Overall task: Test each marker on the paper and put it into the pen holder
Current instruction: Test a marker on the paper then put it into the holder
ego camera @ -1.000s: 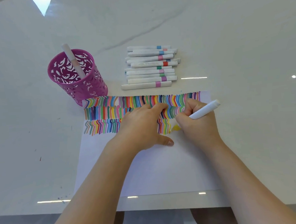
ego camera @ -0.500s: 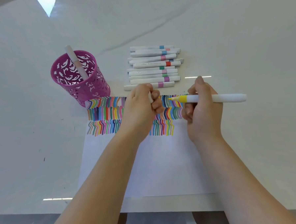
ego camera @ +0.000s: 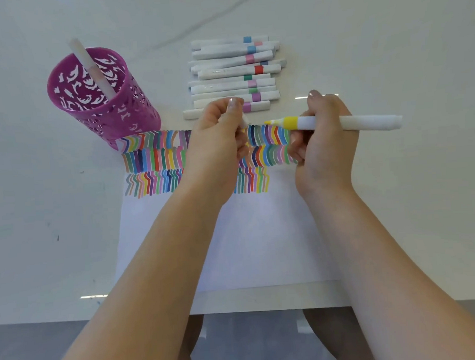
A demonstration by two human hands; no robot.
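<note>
The right hand (ego camera: 325, 147) has its fingers curled round the barrel of a yellow marker (ego camera: 365, 122), holding it level above the far end of the paper (ego camera: 233, 235), the bare nib pointing left. The left hand (ego camera: 218, 145) is just beside that nib, closed into a loose fist, thumb and forefinger pinching a small white piece (ego camera: 243, 122) that I take to be the cap. The two are close but not joined, and I can't say whether the marker is about to be capped or has only just been opened. The sheet lies at the near edge of the tabletop (ego camera: 389, 48), its far end filled with three rows of short coloured strokes, the third row running only part way across. Towards the far left of the tabletop stands the purple pen holder (ego camera: 112, 115), its foot touching the far left corner of the paper, with just one white marker (ego camera: 90, 69) leaning inside. Beyond the paper's far edge lies a pile of capped markers (ego camera: 233, 75), ten or so, side by side. By my reckoning the job is barely begun: one marker stowed, one in hand, the whole pile waiting.
</note>
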